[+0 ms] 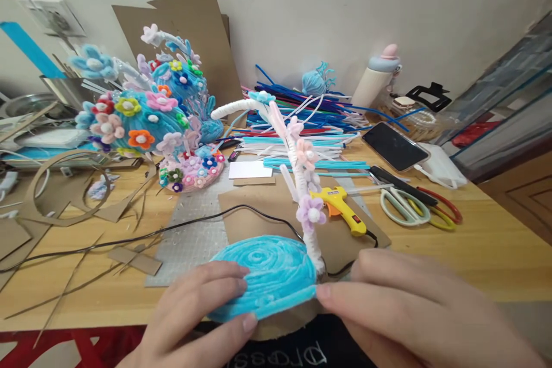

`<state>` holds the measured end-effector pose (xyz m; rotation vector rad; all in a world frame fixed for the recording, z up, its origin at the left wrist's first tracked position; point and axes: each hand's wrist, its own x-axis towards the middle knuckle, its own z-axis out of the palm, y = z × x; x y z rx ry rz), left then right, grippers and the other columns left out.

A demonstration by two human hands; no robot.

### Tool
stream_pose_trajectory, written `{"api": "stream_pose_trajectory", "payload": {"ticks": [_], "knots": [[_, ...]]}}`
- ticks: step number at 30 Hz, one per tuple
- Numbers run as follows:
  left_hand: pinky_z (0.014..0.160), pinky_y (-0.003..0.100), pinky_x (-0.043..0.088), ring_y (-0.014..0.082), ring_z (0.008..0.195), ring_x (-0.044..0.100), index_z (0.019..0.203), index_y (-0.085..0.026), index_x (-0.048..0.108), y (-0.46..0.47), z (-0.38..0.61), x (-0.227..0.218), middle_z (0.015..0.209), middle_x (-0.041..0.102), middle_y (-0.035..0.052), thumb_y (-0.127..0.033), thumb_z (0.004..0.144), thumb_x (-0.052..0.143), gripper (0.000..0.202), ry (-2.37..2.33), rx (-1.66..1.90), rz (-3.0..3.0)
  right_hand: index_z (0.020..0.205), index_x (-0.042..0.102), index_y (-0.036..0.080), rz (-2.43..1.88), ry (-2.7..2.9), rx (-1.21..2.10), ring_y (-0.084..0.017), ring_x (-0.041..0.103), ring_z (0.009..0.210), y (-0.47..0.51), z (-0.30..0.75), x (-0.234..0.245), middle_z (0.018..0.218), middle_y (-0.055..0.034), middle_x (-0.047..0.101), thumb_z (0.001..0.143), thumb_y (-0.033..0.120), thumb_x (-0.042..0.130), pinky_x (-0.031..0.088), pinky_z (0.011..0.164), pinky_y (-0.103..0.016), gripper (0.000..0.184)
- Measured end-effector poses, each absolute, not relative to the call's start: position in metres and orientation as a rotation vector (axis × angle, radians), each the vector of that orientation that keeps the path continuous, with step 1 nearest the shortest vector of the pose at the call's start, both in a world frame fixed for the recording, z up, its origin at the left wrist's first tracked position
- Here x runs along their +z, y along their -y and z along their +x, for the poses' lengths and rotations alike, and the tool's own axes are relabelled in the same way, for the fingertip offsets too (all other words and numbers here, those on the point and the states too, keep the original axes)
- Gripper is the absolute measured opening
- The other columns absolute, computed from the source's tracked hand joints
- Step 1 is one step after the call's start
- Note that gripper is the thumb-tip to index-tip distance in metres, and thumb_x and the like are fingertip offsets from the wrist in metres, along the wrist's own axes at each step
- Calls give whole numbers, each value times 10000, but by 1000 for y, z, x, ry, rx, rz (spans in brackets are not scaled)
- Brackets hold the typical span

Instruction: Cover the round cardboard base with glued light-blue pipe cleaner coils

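Observation:
A round cardboard base covered in coiled blue pipe cleaner (pixel 271 264) is tilted toward me at the table's front edge. My left hand (pixel 200 310) grips its left side, fingers on top and thumb at the near rim. Between thumb and fingertips, my right hand (pixel 401 305) pinches the end of a blue pipe cleaner (pixel 288 302) stretched along that near rim. Bare cardboard (pixel 284 325) shows below the strip. From the base's right side rises a curved white wrapped stem (pixel 298 175) bearing a purple flower (pixel 311 213), a peach flower (pixel 306 153) and a blue flower (pixel 261 98).
Behind the stem lies a yellow glue gun (pixel 345 207), its black cord (pixel 190 224) crossing the table. Scissors (pixel 403 207) and a phone (pixel 395 146) lie right. Pipe cleaners (pixel 302 109) are heaped at the back; flower-covered blue pieces (pixel 150 118) and cardboard scraps (pixel 135 259) occupy the left.

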<state>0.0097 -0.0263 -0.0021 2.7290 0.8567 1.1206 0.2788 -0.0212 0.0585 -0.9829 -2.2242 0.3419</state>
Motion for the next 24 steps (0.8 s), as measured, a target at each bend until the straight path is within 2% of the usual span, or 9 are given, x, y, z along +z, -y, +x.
{"api": "stream_pose_trajectory", "payload": {"ticks": [2, 5, 7, 9, 12, 14, 18, 21, 24], "knots": [[888, 361, 600, 214, 1150, 603, 1029, -199, 634, 27, 12, -1, 1120, 641, 31, -20, 844, 567, 266, -892, 1138, 2737, 1009, 601, 281, -970, 2224, 321, -154, 638, 573, 20, 281, 53, 681, 0, 662, 942, 167, 462, 472, 503, -267, 192], [815, 262, 618, 154, 979, 688, 1014, -209, 613, 27, 18, 3, 1014, 692, 32, -183, 920, 552, 115, -1047, 1168, 2662, 998, 589, 282, -979, 2212, 273, -168, 660, 592, 22, 284, 46, 689, -5, 674, 935, 150, 459, 474, 500, -279, 196], [753, 220, 625, 138, 859, 718, 1011, -194, 599, 27, 22, 5, 950, 719, 42, -302, 949, 514, 150, -1156, 1164, 2578, 994, 586, 286, -990, 2221, 276, -176, 659, 578, 24, 285, 44, 661, -1, 665, 941, 175, 460, 467, 477, -288, 176], [739, 210, 625, 138, 826, 723, 1004, -180, 597, 26, 24, 6, 922, 728, 47, -352, 957, 488, 209, -1203, 1152, 2533, 1010, 585, 284, -999, 2225, 293, -175, 655, 561, 25, 285, 44, 661, 1, 670, 938, 178, 471, 471, 472, -292, 172], [798, 217, 612, 127, 888, 706, 995, -190, 613, 25, 24, 6, 955, 713, 36, -281, 959, 491, 156, -1137, 1172, 2600, 1036, 575, 287, -981, 2197, 316, -172, 661, 565, 25, 284, 44, 698, -5, 691, 933, 171, 480, 475, 477, -290, 182], [860, 266, 601, 143, 999, 672, 989, -212, 629, 25, 20, 4, 1011, 687, 24, -178, 931, 528, 121, -1025, 1160, 2711, 1039, 570, 294, -980, 2172, 319, -174, 659, 565, 26, 285, 42, 693, -4, 689, 929, 178, 490, 473, 479, -289, 178], [918, 371, 581, 212, 1164, 591, 1059, -199, 633, 27, 11, 0, 1127, 631, 53, -22, 871, 509, 287, -878, 1097, 2788, 998, 593, 285, -998, 2175, 374, -153, 617, 518, 28, 287, 35, 637, 15, 652, 891, 149, 545, 478, 479, -265, 180], [934, 396, 567, 244, 1214, 556, 1140, -179, 609, 30, 5, -3, 1212, 599, 83, 10, 862, 478, 361, -867, 1044, 2786, 950, 613, 272, -947, 2167, 400, -137, 591, 486, 27, 286, 33, 599, 22, 630, 874, 144, 554, 463, 452, -245, 159], [943, 388, 560, 243, 1224, 552, 1156, -187, 606, 32, 5, -2, 1204, 625, 75, -25, 888, 480, 338, -870, 988, 2801, 914, 634, 253, -953, 2163, 408, -126, 580, 476, 23, 284, 35, 579, 22, 617, 858, 107, 549, 462, 444, -226, 178]]}}
